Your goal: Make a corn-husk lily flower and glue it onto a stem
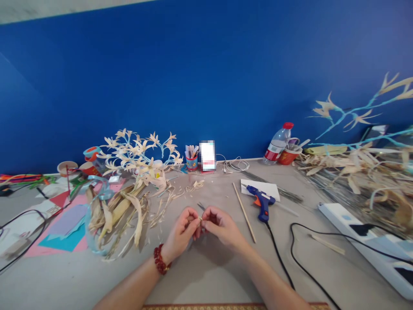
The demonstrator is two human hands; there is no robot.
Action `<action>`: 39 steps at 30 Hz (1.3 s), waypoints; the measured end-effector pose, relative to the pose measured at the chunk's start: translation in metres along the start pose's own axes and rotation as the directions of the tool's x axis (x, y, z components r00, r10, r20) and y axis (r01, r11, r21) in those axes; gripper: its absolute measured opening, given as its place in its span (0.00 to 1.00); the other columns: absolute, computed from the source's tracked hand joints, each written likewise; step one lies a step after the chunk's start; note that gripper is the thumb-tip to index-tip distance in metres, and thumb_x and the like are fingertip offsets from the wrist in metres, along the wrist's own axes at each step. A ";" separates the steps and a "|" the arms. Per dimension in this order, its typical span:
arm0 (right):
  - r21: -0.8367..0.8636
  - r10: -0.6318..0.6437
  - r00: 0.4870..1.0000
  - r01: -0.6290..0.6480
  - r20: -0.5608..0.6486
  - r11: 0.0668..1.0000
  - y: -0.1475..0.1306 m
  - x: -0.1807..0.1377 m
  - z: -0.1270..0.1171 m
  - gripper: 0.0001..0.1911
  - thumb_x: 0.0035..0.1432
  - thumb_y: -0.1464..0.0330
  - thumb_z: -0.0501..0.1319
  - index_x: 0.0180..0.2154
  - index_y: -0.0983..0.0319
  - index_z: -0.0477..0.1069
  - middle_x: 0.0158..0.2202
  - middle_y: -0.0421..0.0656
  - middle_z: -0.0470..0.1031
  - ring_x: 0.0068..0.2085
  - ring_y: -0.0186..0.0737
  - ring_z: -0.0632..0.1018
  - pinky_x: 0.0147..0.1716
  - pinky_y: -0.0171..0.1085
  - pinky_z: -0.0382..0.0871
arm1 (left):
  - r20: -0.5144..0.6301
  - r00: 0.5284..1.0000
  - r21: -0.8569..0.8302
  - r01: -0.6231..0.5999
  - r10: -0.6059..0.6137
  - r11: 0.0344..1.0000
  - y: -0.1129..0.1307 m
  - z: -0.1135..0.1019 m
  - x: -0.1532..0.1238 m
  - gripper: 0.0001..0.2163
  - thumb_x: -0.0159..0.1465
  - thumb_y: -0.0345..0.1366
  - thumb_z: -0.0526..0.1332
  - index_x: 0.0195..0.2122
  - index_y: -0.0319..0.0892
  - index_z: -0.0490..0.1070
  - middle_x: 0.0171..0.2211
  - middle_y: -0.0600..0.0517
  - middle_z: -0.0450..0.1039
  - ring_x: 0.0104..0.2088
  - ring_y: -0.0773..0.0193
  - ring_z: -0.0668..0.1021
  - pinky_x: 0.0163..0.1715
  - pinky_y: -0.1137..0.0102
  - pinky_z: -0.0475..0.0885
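Left hand [183, 230], red beaded bracelet [160, 259] at its wrist, and right hand [221, 226] meet above the desk [206, 280] — both pinching a small pale piece [200, 218] between their fingertips, too tiny to identify. Wooden stick [244, 213], then blue glue gun [265, 204] to the right; dry husks [121, 206] left. Farther back — pale flowers [138, 151] on blue stems, pen cup [192, 163], red-capped bottle [278, 143], blue wall [206, 77].
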State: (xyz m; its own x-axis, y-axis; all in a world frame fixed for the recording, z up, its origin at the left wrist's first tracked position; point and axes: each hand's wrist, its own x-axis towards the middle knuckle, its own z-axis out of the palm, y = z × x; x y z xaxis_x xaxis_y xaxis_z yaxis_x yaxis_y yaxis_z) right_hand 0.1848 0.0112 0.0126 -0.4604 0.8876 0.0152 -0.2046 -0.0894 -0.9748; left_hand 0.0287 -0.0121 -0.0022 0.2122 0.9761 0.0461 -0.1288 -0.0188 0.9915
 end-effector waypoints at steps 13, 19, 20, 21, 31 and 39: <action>0.081 0.077 0.985 -0.065 -0.153 0.995 0.003 0.002 -0.006 0.09 0.47 0.65 0.64 0.26 0.61 0.64 0.21 0.37 0.69 0.23 0.32 0.68 0.23 0.31 0.59 | 0.069 0.990 0.019 -0.122 0.120 0.992 0.013 -0.008 -0.004 0.08 0.62 0.38 0.61 0.38 0.40 0.68 0.33 0.47 0.77 0.32 0.63 0.77 0.36 0.66 0.71; 0.063 0.076 0.986 -0.067 -0.146 0.996 0.001 0.002 -0.004 0.09 0.47 0.66 0.64 0.26 0.61 0.64 0.20 0.36 0.69 0.22 0.30 0.67 0.23 0.30 0.57 | -0.017 0.969 0.212 -0.239 0.248 0.948 0.009 -0.008 -0.001 0.05 0.62 0.35 0.61 0.36 0.41 0.74 0.31 0.48 0.75 0.31 0.62 0.77 0.35 0.65 0.71; 0.056 0.069 0.986 -0.062 -0.152 0.997 0.001 0.001 -0.003 0.09 0.47 0.66 0.64 0.25 0.61 0.64 0.19 0.35 0.68 0.21 0.30 0.67 0.22 0.30 0.57 | -0.024 0.951 0.274 -0.290 0.308 0.917 0.010 -0.008 0.000 0.04 0.61 0.34 0.61 0.35 0.41 0.75 0.32 0.48 0.74 0.33 0.61 0.76 0.36 0.65 0.71; 0.051 0.063 0.986 -0.055 -0.157 0.997 0.001 0.001 -0.003 0.09 0.47 0.66 0.64 0.25 0.61 0.64 0.19 0.35 0.67 0.21 0.30 0.67 0.22 0.29 0.57 | -0.031 0.930 0.337 -0.336 0.367 0.880 0.011 -0.008 0.000 0.04 0.61 0.33 0.62 0.34 0.42 0.76 0.32 0.48 0.74 0.35 0.60 0.76 0.37 0.65 0.70; 0.005 0.023 0.996 -0.022 -0.088 1.000 0.001 0.000 0.003 0.06 0.46 0.69 0.62 0.25 0.61 0.64 0.20 0.34 0.65 0.22 0.30 0.65 0.23 0.30 0.56 | -0.037 0.911 0.340 -0.375 0.411 0.862 0.008 -0.002 0.002 0.03 0.61 0.31 0.60 0.33 0.42 0.73 0.37 0.47 0.70 0.40 0.59 0.74 0.39 0.66 0.68; -0.108 -0.040 0.997 0.033 -0.059 0.994 0.004 -0.001 0.003 0.06 0.51 0.68 0.61 0.26 0.61 0.64 0.22 0.36 0.66 0.24 0.32 0.66 0.24 0.31 0.57 | -0.105 0.957 0.209 -0.245 0.271 0.947 0.003 -0.002 0.003 0.03 0.61 0.34 0.60 0.34 0.41 0.68 0.33 0.50 0.68 0.35 0.63 0.72 0.37 0.69 0.68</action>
State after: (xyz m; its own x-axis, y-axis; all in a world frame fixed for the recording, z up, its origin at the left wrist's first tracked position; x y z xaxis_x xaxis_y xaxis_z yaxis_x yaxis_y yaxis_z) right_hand 0.1822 0.0089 0.0091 -0.4005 0.9154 0.0411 -0.1253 -0.0103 -0.9921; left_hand 0.0274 -0.0085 0.0006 0.0666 0.9515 0.3003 0.0287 -0.3027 0.9527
